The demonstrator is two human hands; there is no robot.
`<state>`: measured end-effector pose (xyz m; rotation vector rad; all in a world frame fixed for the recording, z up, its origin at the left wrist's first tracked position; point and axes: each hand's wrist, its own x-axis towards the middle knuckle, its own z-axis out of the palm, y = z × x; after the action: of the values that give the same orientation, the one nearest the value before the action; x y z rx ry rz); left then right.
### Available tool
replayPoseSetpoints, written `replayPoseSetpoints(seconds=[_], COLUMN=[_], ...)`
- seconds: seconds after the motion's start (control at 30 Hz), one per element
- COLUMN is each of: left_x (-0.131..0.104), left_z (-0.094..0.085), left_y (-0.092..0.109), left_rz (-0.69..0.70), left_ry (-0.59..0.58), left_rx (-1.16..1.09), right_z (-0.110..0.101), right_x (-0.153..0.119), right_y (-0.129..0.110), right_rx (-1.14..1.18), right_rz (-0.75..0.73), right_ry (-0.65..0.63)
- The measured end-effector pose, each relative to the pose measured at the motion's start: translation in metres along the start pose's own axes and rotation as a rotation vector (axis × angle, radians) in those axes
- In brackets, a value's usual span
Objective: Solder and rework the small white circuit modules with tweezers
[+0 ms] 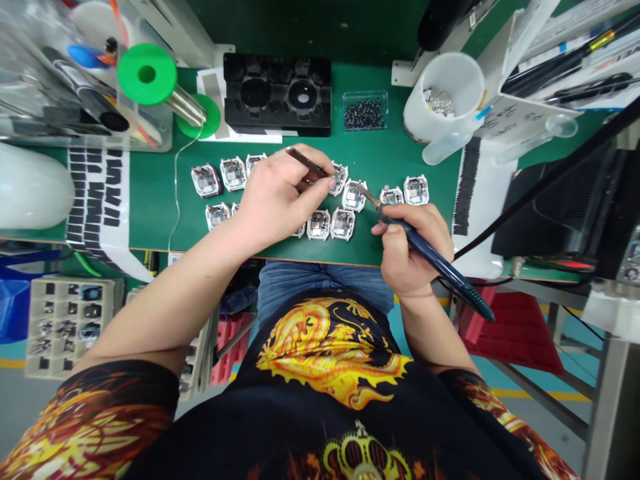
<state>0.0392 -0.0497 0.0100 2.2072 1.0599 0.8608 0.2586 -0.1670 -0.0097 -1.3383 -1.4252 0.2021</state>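
white module [354,198] between left hand [280,197], around tweezers [305,161], and right hand [407,267], around soldering iron [437,255]

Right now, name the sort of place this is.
Probably an electronics assembly workshop: small circuit boards set out in rows, a green spool of thin wire, and what looks like a soldering iron in the right hand.

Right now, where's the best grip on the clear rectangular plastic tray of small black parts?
Probably the left and right walls of the clear plastic tray, fingers coming from the near side: green tabletop shows there and along both walls. It looks level and open-topped, with small black parts heaped inside, so keep it flat.
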Motion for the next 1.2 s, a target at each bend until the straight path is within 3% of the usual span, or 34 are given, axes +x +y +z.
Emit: replayPoseSetpoints(seconds=[0.3, 0.53, 0.77, 1.2], left_x=[-0.018, -0.022, -0.017, -0.013], left_z=[-0.009, -0.008, -0.002, -0.001], left_y=[0.007, -0.004, -0.007, -0.008], left_rz=[-0.072, -0.1, -0.087, -0.064], left_ry=[0.063, 0.151, 0.15, 0.118], left_rx=[-0.045, -0.009, -0.045, -0.093], right_z=[0.0, 0.007, 0.028, 0.029], right_x=[0.0, 0.011, 0.016, 0.016], right_y=[-0.001, -0.024, -0.018, -0.019], right_rx=[0.01, -0.004, 0.033, 0.012], right_rz=[0.007, -0.06, -0.084, -0.079], right_ry=[0.015, -0.045, -0.05, -0.073])
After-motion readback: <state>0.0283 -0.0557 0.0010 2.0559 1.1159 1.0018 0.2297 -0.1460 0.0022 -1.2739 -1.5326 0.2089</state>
